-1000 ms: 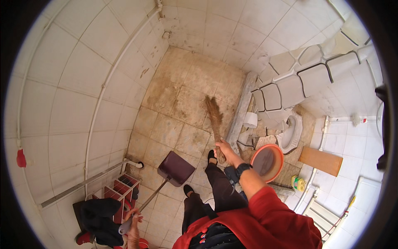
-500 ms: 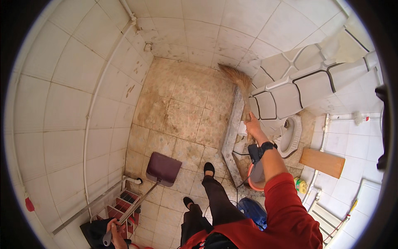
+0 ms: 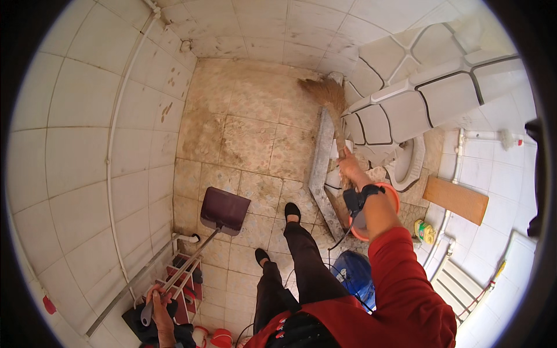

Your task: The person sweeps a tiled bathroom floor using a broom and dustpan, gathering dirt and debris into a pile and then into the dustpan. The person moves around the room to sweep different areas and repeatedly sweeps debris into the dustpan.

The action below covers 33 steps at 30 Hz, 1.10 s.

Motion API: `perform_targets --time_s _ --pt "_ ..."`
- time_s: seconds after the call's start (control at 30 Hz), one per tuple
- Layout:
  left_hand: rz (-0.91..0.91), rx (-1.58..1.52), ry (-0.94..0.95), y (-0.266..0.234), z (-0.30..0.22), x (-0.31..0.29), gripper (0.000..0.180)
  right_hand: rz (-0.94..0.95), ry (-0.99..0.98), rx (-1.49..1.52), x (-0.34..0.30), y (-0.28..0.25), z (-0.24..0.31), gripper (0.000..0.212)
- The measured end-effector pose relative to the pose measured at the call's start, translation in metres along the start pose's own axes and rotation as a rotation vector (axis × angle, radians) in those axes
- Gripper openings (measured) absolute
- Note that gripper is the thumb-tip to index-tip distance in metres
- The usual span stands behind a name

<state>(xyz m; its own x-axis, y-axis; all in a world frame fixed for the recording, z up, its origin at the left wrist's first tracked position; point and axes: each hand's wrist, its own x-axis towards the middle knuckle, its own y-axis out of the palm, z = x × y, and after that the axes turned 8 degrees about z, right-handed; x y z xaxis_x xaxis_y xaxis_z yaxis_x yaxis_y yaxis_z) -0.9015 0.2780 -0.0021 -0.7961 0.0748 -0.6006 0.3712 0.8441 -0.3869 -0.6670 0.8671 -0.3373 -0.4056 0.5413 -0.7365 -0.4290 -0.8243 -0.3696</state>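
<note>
My right hand [image 3: 352, 165] is closed round the stick of a straw broom [image 3: 326, 93], my arm stretched forward. Its bristles fan leftward over the tiled floor, near the back wall and the far end of a low stone curb [image 3: 321, 153]. At the lower left, my left hand [image 3: 160, 312] grips the long grey handle of a dustpan. The dark purple pan [image 3: 225, 210] rests on the floor ahead of my feet, its wide edge facing away from me. Whether any dirt lies in the pan, I cannot tell.
Right of the curb are a squat toilet [image 3: 409, 165], an orange basin [image 3: 390, 200] and a leaning patterned panel [image 3: 400, 116]. A blue container [image 3: 355, 277] stands by my right leg. A red-and-white rack [image 3: 188, 284] is beside my left hand; cables hang near my legs.
My view has tilted, so the room sits higher in the picture. The broom's bristles have come away from the back wall toward me. The dustpan stays roughly in place.
</note>
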Motion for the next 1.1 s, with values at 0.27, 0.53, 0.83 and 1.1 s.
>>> perform_targets --time_s 0.27,0.53,0.83,1.1 --pt "0.042 0.061 0.03 -0.009 0.0 0.012 0.029 0.055 -0.007 -0.367 -0.099 0.08 -0.076 0.072" --pt "0.17 0.124 0.24 -0.032 0.013 0.019 0.03 0.071 0.184 -0.062 -0.211 0.158 -0.129 0.073" --pt "0.252 0.109 0.33 -0.057 0.042 0.003 0.031 0.117 0.225 -0.032 -0.341 0.213 -0.182 0.077" --pt "0.267 0.105 0.357 -0.061 0.056 -0.009 0.031 0.076 0.143 0.381 -0.433 0.241 -0.257 0.077"
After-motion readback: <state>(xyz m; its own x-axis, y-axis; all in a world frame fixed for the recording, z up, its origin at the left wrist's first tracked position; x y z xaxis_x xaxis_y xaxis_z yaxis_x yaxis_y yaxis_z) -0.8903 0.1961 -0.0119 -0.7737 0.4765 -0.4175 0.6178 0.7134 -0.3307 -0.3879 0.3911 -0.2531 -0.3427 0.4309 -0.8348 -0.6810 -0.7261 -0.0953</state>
